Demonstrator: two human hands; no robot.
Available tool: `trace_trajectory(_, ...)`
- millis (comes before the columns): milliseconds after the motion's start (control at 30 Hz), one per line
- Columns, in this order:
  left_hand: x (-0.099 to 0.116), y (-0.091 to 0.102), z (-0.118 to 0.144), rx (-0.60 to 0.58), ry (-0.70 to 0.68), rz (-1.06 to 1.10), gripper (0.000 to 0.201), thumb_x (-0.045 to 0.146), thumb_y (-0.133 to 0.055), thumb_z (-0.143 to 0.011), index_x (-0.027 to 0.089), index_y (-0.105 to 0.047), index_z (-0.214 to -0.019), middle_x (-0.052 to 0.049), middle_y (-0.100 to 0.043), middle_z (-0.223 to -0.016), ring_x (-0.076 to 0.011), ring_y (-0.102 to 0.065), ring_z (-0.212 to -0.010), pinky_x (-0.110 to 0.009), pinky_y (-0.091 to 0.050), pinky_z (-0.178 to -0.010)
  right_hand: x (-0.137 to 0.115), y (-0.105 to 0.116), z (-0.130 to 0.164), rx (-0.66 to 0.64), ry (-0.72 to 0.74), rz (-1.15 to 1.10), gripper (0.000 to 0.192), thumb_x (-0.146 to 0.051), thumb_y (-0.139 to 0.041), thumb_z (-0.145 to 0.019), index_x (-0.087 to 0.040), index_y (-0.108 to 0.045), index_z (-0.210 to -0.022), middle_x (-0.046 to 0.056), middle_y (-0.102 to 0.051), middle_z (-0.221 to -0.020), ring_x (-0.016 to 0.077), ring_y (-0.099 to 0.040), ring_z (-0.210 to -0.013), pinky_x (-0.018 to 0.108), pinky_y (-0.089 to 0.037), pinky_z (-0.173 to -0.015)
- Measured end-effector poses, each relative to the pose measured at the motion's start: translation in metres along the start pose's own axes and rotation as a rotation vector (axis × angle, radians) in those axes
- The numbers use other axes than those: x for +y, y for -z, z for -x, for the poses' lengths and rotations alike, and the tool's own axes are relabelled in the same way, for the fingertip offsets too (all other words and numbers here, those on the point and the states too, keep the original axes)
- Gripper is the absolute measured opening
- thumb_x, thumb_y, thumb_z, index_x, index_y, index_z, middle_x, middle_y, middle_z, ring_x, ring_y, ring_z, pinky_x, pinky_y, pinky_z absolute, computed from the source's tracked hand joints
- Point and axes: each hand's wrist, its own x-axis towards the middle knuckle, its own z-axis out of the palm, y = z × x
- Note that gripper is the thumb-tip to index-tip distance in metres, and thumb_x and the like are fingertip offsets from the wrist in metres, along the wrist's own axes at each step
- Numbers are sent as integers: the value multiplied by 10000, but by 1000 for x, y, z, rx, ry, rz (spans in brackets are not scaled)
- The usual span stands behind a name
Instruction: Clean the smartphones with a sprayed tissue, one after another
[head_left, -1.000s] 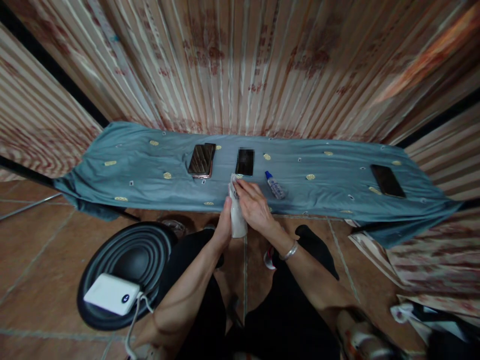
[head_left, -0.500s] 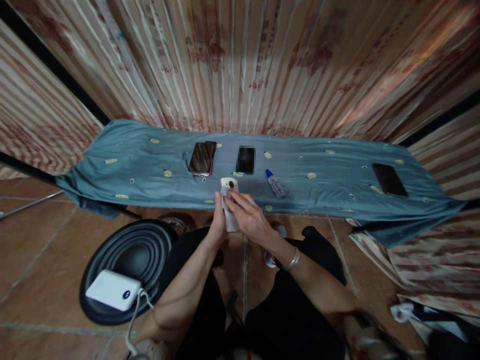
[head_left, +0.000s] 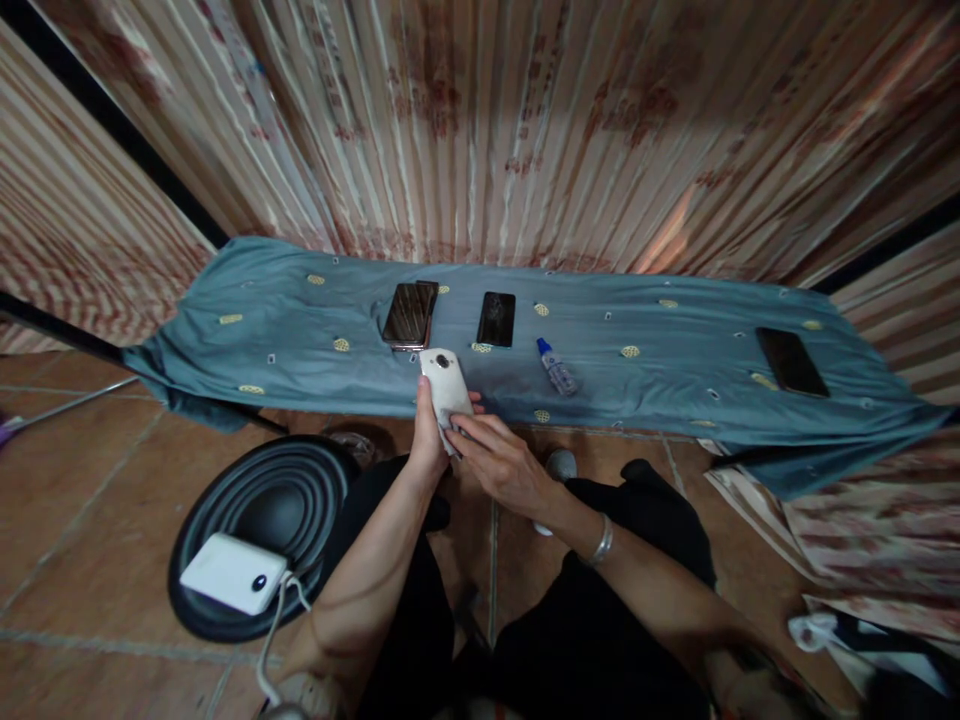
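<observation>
My left hand (head_left: 428,437) grips a white phone (head_left: 445,383) from below, its back with a round camera facing up, just in front of the table's near edge. The fingers of my right hand (head_left: 501,464) press on the phone's lower end; a small pale cloth seems to lie under them, mostly hidden. A silver bracelet (head_left: 600,541) circles my right wrist. On the teal cloth (head_left: 645,385) behind the phone lie a stack of dark phones (head_left: 409,315), a single black phone (head_left: 496,318) and a small spray bottle with a blue cap (head_left: 556,367).
Another black phone (head_left: 792,361) lies far right on the cloth. A round black speaker (head_left: 259,520) sits on the tiled floor at left with a white power bank (head_left: 233,573) and its cable on it. Striped curtains hang behind the table. Bags lie at bottom right.
The white phone has turned from upright to tilted, its camera side now up and closer to the table. My right hand slid from the phone's top down to its lower end.
</observation>
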Motion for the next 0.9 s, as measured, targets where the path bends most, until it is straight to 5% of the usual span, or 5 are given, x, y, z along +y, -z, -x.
trace_trajectory(300, 13, -7, 3, -30, -29, 172, 810, 604, -130, -971, 52, -717, -1051, -138, -758, -741, -224, -737, -761, -293, -563, -698, 16, 1, 3, 14, -92, -6, 354, -149, -433, -1002, -138, -658, -1275, 153, -688, -1235, 240, -628, -1125, 406, -583, -965)
trace_trajectory(500, 2, -8, 5, -96, -23, 167, 730, 666, -336, -923, 76, -685, -1176, -157, -776, -942, -275, -732, -938, -353, -577, -816, 29, 0, 1, 37, -164, -9, 369, -163, -395, -1010, -136, -672, -1252, 146, -696, -1223, 235, -633, -1120, 409, -571, -974)
trace_trajectory(733, -8, -15, 1, -57, -71, 227, 566, 612, -516, -881, 123, -703, -1096, -120, -771, -1014, -262, -692, -1094, -340, -535, -956, 40, -5, -3, -9, -291, -34, 398, -186, -378, -1009, -173, -665, -1284, 135, -691, -1250, 232, -632, -1154, 420, -540, -1018)
trace_trajectory(900, -15, -23, 0, -46, -52, 211, 490, 534, -507, -915, 121, -707, -1087, -115, -769, -1021, -266, -657, -1166, -351, -497, -1027, 52, -9, -8, 40, -355, -36, 382, -203, -414, -991, -182, -677, -1268, 127, -693, -1264, 230, -644, -1150, 420, -526, -1029)
